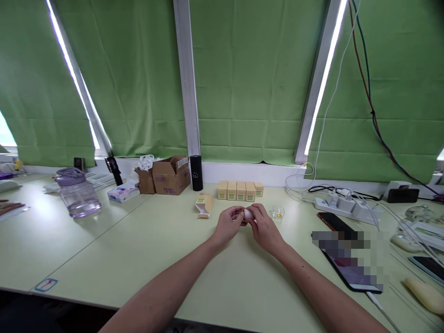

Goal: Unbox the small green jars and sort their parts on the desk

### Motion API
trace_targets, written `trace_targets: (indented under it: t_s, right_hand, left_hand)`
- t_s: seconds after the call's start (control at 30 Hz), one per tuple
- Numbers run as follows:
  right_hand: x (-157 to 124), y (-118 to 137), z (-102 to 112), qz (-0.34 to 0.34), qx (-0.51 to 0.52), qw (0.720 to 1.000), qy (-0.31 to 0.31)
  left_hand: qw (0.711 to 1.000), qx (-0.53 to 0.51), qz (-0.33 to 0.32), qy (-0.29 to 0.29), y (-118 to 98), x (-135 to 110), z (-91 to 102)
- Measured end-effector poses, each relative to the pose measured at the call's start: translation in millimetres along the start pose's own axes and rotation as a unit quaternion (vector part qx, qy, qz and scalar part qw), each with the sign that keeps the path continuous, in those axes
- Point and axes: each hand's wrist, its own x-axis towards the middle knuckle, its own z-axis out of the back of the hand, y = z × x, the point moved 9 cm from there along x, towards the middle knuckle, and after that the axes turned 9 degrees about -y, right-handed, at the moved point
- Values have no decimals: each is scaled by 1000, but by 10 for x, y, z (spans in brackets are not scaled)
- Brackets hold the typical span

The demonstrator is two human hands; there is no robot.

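Bare forearms (173,287) point toward twelve o'clock; left hand (227,225) and right hand (266,230), nearly closed, together pinch a whitish rounded object (248,214).

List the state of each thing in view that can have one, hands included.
Left hand, closed on the small white object
Right hand, closed on the same object
Small white object, held between both hands, partly hidden
Small carton, open
Small boxes, grouped, apparently shut
Clear plastic piece, not held
Large cardboard box, flaps open
Water jug, upright, lid on
Black cylinder, upright
Power strip, plugs inserted
Pixelated phone, cable attached
Green blinds, lowered
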Motion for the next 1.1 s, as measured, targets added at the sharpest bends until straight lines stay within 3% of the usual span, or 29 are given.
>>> trace_targets:
  t_s: [0.33, 0.6, 0.97, 1.1]
  right_hand:
    - [-8, -165, 48, -98, 166, 980, -37]
    - [-30, -280, -55, -189, 258, 947, -38]
    - [-68, -279, -96, -268, 342, 898, -69]
    - [-80, -423, -63, -311, 370, 869, -109]
  left_hand:
    - [992, 73, -95, 47, -210, -49, 9]
    - [998, -18, -29, 49, -107, -20, -46]
    - [999, -12, -38, 30, -67, 1, -47]
    - [999, -30, -30, 25, -18, 28, -34]
